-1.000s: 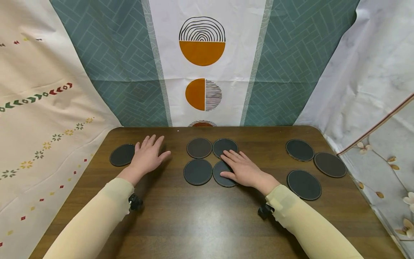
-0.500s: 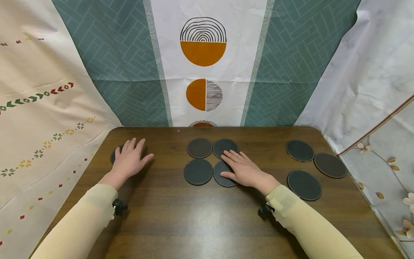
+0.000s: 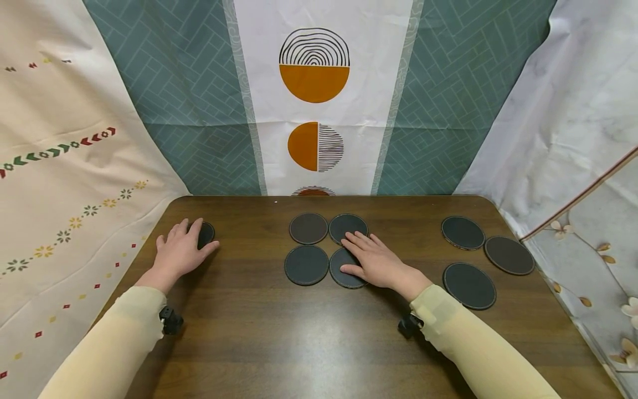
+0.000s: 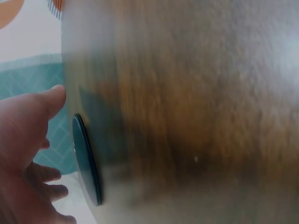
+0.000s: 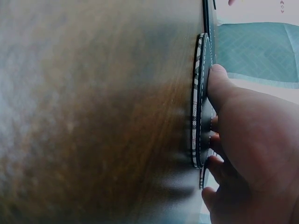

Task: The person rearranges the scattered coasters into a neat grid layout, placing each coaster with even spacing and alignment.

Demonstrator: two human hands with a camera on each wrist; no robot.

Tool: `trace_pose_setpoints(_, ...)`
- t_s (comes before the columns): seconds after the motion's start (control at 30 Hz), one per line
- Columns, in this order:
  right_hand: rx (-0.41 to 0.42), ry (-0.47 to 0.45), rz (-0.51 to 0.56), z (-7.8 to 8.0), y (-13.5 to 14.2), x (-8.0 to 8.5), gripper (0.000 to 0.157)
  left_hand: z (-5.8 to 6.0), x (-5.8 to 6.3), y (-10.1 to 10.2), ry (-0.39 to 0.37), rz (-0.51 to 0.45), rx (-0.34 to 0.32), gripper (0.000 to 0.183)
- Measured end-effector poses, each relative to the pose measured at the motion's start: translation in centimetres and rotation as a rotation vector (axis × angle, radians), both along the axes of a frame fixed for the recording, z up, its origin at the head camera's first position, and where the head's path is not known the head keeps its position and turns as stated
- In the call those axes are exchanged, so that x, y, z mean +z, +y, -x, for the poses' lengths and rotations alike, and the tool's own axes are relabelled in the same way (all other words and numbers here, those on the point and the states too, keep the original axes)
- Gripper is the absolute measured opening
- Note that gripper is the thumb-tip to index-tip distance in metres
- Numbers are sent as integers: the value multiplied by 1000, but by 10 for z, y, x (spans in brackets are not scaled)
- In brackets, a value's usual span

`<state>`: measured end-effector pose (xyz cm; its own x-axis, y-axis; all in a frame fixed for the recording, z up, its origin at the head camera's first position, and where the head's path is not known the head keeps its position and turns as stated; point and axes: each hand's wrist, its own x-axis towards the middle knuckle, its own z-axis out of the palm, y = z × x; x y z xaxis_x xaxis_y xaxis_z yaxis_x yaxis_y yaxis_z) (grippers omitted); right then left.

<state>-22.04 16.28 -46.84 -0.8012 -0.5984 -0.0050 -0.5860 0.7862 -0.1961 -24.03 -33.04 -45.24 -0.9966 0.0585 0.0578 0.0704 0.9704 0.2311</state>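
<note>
Over the table (image 3: 259,338), left hand (image 3: 178,250) and right hand (image 3: 374,259), fingers spread, partly hide discs (image 3: 206,234).

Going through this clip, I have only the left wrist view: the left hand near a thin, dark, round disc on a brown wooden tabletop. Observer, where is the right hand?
Observer: In the head view, the right hand is over the nearer right disc, a flat black round one with a stitched rim, in a two-by-two group.
Operator: Are any discs outside that group, besides the one by the left hand?
Observer: Yes, three towards the table's right side: a far black round disc, a near black round disc and a dark brown round disc.
Operator: Does the right wrist view add anything?
Observer: Yes, the disc beneath the right hand shows a pale patterned band along its side.
</note>
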Motion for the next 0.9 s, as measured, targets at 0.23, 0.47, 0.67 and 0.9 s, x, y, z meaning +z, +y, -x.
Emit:
trace_pose_setpoints(0.23, -4, -1, 2, 2, 1, -4, 76, 1, -4, -10, -6, -8, 16, 93)
trace_pose_setpoints(0.47, -4, -3, -5, 1, 0, 0, 76, -1, -4, -18, -56, 7, 29, 99)
trace_pose_setpoints(0.67, -7, -2, -9, 2, -2, 1, 76, 2, -5, -24, -97, 7, 42, 103)
trace_pose_setpoints(0.9, -12, -11, -13, 4, -3, 2, 76, 7, -4, -27, -88, 0, 42, 103)
